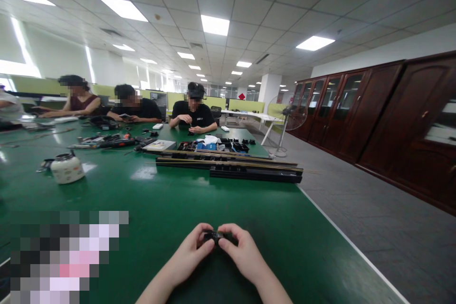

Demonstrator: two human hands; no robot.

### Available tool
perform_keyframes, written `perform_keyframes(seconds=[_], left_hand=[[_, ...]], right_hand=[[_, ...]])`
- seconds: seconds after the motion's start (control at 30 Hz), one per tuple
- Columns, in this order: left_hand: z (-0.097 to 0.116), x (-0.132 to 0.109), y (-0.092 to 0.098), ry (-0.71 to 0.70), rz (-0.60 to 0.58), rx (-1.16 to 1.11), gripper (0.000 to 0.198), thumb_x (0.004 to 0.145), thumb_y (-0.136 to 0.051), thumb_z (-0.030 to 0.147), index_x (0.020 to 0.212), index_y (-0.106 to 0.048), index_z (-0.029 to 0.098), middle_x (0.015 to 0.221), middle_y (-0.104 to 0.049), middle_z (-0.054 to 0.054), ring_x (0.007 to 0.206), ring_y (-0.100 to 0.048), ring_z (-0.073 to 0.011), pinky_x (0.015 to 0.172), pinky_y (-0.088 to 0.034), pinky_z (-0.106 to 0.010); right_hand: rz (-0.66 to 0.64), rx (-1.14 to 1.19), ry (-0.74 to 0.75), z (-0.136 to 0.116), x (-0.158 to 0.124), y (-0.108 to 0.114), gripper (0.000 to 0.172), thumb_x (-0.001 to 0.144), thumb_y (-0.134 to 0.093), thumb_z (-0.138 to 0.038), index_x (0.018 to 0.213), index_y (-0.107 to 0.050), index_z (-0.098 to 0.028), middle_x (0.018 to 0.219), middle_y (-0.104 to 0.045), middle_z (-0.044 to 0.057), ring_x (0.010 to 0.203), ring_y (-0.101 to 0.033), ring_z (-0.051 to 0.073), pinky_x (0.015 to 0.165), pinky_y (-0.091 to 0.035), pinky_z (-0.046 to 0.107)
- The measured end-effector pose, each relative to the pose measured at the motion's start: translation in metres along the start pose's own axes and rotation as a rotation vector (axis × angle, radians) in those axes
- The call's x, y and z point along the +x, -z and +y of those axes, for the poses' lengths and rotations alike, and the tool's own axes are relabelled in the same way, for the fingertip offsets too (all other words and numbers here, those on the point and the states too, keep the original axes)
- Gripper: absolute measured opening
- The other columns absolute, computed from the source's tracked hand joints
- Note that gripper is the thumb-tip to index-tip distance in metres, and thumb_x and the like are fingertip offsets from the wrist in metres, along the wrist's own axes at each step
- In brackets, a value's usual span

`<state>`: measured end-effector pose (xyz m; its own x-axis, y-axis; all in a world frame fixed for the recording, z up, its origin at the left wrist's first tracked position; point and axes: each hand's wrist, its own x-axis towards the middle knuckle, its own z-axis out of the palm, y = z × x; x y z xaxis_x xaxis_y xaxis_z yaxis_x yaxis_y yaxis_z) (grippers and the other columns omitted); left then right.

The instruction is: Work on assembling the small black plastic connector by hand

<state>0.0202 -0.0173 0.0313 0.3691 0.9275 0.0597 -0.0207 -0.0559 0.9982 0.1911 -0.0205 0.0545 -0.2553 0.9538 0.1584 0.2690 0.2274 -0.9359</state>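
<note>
From my head view, I have a small black part (214, 236) clamped between both hands: the thumb and fingers of my left hand (198, 243) close on its left end, those of my right hand (238, 243) on its right. It sits level with my fingertips, over the green table (149, 209), inward from the right edge; I can't tell whether it touches. Black rails (256, 174) lie beyond, reaching that edge.

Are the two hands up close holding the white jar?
No, the left fingers and right fingers hold a small black part, while the white jar stands on the green table.
</note>
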Motion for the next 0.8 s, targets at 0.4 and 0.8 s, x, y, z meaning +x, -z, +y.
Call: perform_keyframes(seconds=[0.4, 0.8], left_hand=[[0.0, -0.001, -0.001, 0.009, 0.002, 0.08, 0.037, 0.074, -0.058, 0.048, 0.097, -0.047, 0.021, 0.079, -0.055, 0.003, 0.077, -0.051, -0.0147, 0.07, -0.038, -0.026], [-0.001, 0.002, 0.001, -0.015, 0.087, 0.125, 0.032, 0.074, -0.056, 0.046, 0.093, -0.047, 0.022, 0.081, -0.059, 0.001, 0.082, -0.056, -0.0178, 0.077, -0.041, -0.03]], right_hand=[[-0.094, -0.067, 0.016, -0.003, -0.002, 0.006, 0.017, 0.071, -0.057, -0.019, 0.086, -0.064, -0.021, 0.103, -0.063, 0.003, 0.101, -0.055, 0.019, 0.093, -0.038, 0.031], [-0.095, 0.186, -0.057, 0.013, 0.003, 0.004, 0.036, 0.073, -0.061, -0.03, 0.107, -0.06, -0.02, 0.108, -0.065, 0.006, 0.101, -0.058, 0.021, 0.092, -0.041, 0.036]])
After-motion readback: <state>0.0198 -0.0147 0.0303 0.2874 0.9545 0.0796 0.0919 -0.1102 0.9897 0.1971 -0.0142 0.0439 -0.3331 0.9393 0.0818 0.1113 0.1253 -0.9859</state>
